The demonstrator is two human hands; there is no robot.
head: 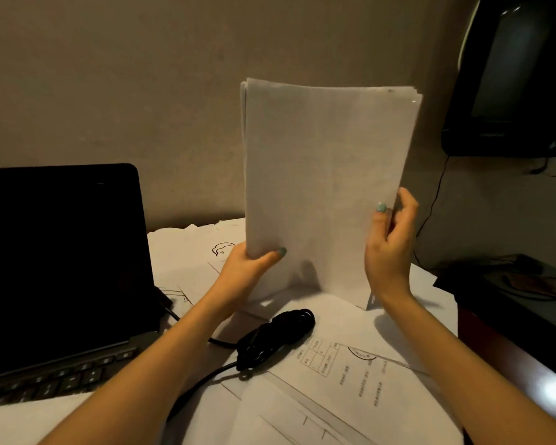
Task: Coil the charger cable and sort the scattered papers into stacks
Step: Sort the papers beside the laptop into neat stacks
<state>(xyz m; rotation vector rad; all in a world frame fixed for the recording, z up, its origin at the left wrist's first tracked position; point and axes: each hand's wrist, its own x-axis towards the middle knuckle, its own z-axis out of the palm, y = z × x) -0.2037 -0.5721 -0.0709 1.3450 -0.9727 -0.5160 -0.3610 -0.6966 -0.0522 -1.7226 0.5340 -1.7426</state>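
Observation:
A thick sheaf of white papers (325, 175) stands upright on its lower edge on the desk. My left hand (246, 268) grips its lower left corner, thumb on the front. My right hand (390, 248) holds its right edge near the bottom, thumb on the front and fingers behind. A black charger cable (275, 337) lies bundled in a coil on the papers just in front of the sheaf, with its tail running toward me and another strand leading to the laptop. Loose printed sheets (350, 380) cover the desk under and around everything.
An open laptop (58, 261) with a dark screen stands at the left. A dark monitor (514, 75) hangs at the upper right with a thin wire (430, 213) dropping from it. A dark side table (511, 293) adjoins the desk's right edge. A wall closes the back.

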